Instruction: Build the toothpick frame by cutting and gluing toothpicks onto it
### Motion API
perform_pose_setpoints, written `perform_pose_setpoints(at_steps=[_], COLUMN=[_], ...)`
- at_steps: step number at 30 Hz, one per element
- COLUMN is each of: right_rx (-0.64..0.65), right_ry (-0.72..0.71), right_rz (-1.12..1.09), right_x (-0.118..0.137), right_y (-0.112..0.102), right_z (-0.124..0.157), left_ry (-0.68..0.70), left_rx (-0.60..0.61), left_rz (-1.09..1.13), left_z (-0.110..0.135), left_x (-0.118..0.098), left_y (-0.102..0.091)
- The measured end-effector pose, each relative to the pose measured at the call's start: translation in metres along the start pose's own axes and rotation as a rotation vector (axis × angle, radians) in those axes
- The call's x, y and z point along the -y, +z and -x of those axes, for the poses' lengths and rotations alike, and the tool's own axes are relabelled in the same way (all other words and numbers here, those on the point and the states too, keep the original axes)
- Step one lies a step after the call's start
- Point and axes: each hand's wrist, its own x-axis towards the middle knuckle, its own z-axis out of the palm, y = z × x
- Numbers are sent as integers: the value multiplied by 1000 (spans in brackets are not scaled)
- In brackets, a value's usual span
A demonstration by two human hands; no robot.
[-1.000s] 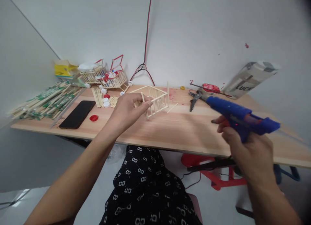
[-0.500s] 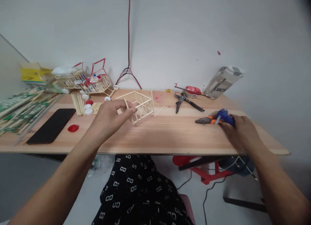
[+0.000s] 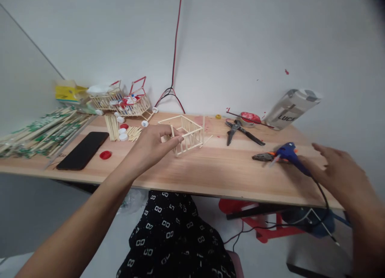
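My left hand [image 3: 156, 148] pinches a corner of a small basket frame of thin wooden sticks [image 3: 189, 145], which rests on or just above the table. A loose stick [image 3: 208, 140] lies beside the frame. At the right, my right hand [image 3: 341, 172] is open, its fingers apart. It is just beside the handle of a blue glue gun [image 3: 287, 152], which lies across orange-handled pliers [image 3: 262, 156]; whether the thumb still touches the handle I cannot tell.
Left on the wooden table [image 3: 192, 176] are a black phone [image 3: 82, 150], a red cap [image 3: 105, 155], short sticks [image 3: 112, 127], bagged sticks [image 3: 54, 129] and stick carts [image 3: 132, 105]. Farther back are black-handled cutters [image 3: 242, 130], a red-stained cup [image 3: 250, 118] and a carton [image 3: 291, 109].
My right hand has opened and moved right, off the glue gun, whose cable now shows. My left hand keeps the stick frame. The view has turned slightly left.
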Motion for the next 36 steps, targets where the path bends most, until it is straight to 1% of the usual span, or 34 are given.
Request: perform_pose_setpoints(at_steps=[1,2,3,4,6,7,9,11,13,15,17,19,24,26,28,29,31,34,36], right_rx=[45,49,79,142,314,375,444,515,587,630,643,650,657,632,604,593,577,528,507], right_ry=[29,73,96,74,14,-27,-169,-317,-452,-559,-637,-680,-698,-685,-654,-639,-635,-665,-658], right_rz=[-98,-230,-396,-552,-763,-861,-1010,-1103,-1130,-1113,-1080,-1041,-941,-902,-861,-843,-826,-860,-888], right_x=[15,33,53,74,113,130,157,174,185,194,203,211,225,228,230,231,233,235,236], right_y=[-10,-18,-25,-29,-31,-29,-21,-13,-10,-11,-16,-23,-33,-34,-33,-32,-29,-19,-11], right_z=[3,6,9,12,17,18,16,10,3,-5,-11,-15,-16,-14,-11,-9,-6,-4,-3], left_ry=[2,5,7,12,23,30,45,63,82,92,95,91,84,80,73,71,70,88,107], left_rx=[6,15,26,39,72,95,147,193,239,283,320,349,406,381,330,310,311,370,388], left_rz=[8,16,22,27,32,34,37,46,63,81,94,111,164,151,133,132,157,245,303], left_z=[0,0,0,0,0,0,1,1,1,0,-1,-3,-9,-11,-12,-13,-15,-19,-21], left_x=[0,-1,-1,-2,-4,-4,-4,-3,-2,-2,-2,-1,4,7,10,12,16,25,30], left_y=[0,-1,-1,-2,-4,-6,-9,-13,-18,-22,-26,-29,-31,-31,-30,-30,-30,-28,-25])
